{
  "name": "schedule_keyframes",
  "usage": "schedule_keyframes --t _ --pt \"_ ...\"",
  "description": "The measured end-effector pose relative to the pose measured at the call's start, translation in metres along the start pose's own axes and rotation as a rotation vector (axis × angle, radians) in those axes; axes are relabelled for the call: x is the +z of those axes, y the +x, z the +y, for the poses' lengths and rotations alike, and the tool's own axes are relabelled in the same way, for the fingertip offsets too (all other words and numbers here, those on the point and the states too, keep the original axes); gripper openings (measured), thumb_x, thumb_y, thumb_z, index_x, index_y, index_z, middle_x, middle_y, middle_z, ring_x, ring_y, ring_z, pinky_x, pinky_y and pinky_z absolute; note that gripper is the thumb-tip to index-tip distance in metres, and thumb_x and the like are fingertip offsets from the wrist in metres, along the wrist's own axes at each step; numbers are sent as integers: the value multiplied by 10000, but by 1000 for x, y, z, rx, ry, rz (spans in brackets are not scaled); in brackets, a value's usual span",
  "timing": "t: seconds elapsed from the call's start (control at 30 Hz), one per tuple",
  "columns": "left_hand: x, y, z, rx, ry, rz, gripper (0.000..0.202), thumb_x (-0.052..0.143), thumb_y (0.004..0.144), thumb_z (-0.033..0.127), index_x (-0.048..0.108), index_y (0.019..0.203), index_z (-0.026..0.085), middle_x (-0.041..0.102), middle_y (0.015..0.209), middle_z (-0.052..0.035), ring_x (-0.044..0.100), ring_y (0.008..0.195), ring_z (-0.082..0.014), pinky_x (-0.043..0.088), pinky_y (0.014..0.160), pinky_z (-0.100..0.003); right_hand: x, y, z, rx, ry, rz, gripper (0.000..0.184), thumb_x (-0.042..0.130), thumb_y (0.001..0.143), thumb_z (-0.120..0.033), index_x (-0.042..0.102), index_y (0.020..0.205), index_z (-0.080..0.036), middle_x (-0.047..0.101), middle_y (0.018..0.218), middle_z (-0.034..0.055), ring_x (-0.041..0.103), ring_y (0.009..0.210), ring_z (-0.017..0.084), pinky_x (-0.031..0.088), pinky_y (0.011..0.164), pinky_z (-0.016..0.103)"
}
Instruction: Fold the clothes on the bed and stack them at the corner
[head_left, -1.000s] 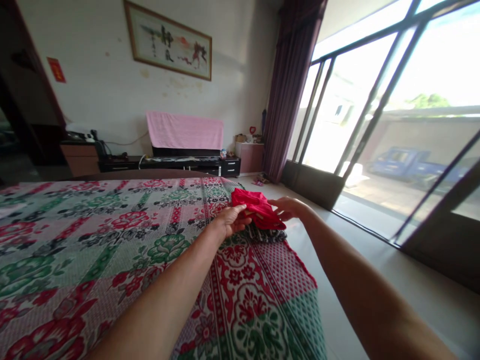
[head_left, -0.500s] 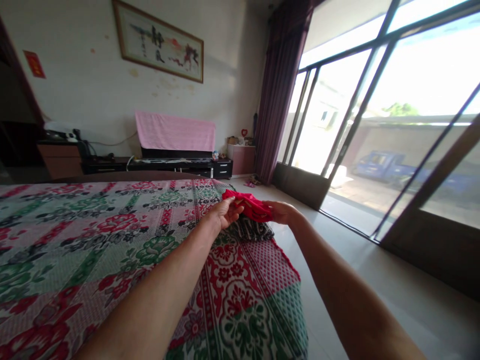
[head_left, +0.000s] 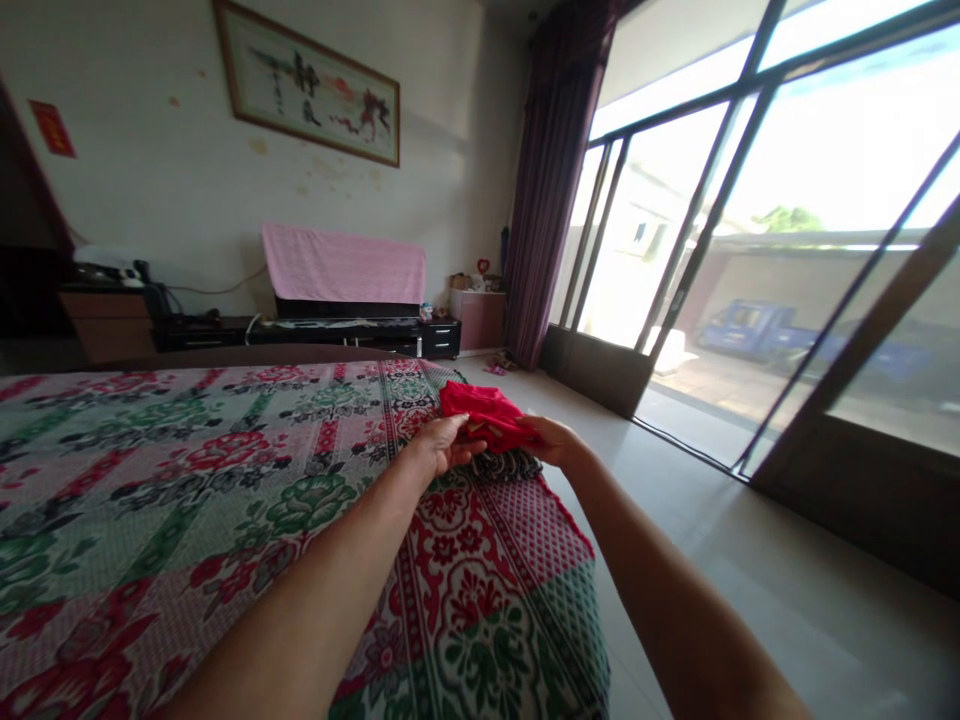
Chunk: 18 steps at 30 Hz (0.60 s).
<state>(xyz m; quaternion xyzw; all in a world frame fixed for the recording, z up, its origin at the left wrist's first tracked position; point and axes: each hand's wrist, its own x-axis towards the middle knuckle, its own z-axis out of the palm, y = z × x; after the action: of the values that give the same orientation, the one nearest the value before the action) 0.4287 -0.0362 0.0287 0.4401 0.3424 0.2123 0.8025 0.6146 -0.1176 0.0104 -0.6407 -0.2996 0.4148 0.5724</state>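
A folded red cloth, perhaps a garment point(head_left: 487, 408), lies on top of a folded black-and-white patterned cloth point(head_left: 506, 466) near the right edge of the bed-like surface. My left hand point(head_left: 448, 445) grips the red cloth's near left side, thumb above and fingers below. At the right side of the same cloth, my right hand point(head_left: 551, 440) pinches its edge, with the fingertips partly hidden by the fabric. Under both lies a floral cover point(head_left: 315, 500) in red, green and white.
Pale tiled floor point(head_left: 645, 520) runs along the right, up to glass sliding doors point(head_left: 675, 290). Against the far wall stand a low black cabinet point(head_left: 441, 338) and a pink towel point(head_left: 345, 262) draped over a wide object. A purple curtain point(head_left: 551, 200) hangs in the corner.
Both hands and the red cloth have come slightly lower, and the cloth now rests flatter over the patterned one. The whole view has shifted a little.
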Motion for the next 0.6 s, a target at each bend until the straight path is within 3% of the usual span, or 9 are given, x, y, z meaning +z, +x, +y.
schedule_keyframes --t 0.13,0.3,0.4,0.47,0.6 --pt "-3 3 -9 12 61 -8 160 507 910 293 588 912 155 669 684 -1 652 506 -127 421 377 -174 1 -4 6 3 24 259 319 638 770 -147 565 1079 -183 637 734 1 588 544 94 472 424 157" --pt "-9 7 -22 10 322 54 236 596 853 365 611 817 131 648 609 -15 565 415 -84 373 390 -158 -2 -6 9 -18 -24 291 225 652 731 -125 604 948 -158 603 647 -21 531 477 63 428 393 136" --pt "-12 5 -29 21 356 68 258 611 837 377 612 778 126 616 551 -9 521 383 -78 337 384 -164 -7 -4 10 -50 -149 329 292 639 730 -154 612 1021 -164 641 709 -3 589 564 97 494 492 182" --pt "-14 2 -34 6 402 59 287 629 817 403 617 750 124 604 520 -20 500 364 -88 309 374 -177 -9 -5 10 -74 -386 421 365 649 704 -160 617 1068 -170 671 816 29 635 689 140 532 605 238" --pt "-22 -7 -44 9 556 -5 348 647 773 487 625 724 143 622 528 -38 507 382 -113 282 368 -200 3 -10 11 -363 -853 591 362 615 733 -205 648 1093 -189 635 1115 97 623 960 209 487 855 312"
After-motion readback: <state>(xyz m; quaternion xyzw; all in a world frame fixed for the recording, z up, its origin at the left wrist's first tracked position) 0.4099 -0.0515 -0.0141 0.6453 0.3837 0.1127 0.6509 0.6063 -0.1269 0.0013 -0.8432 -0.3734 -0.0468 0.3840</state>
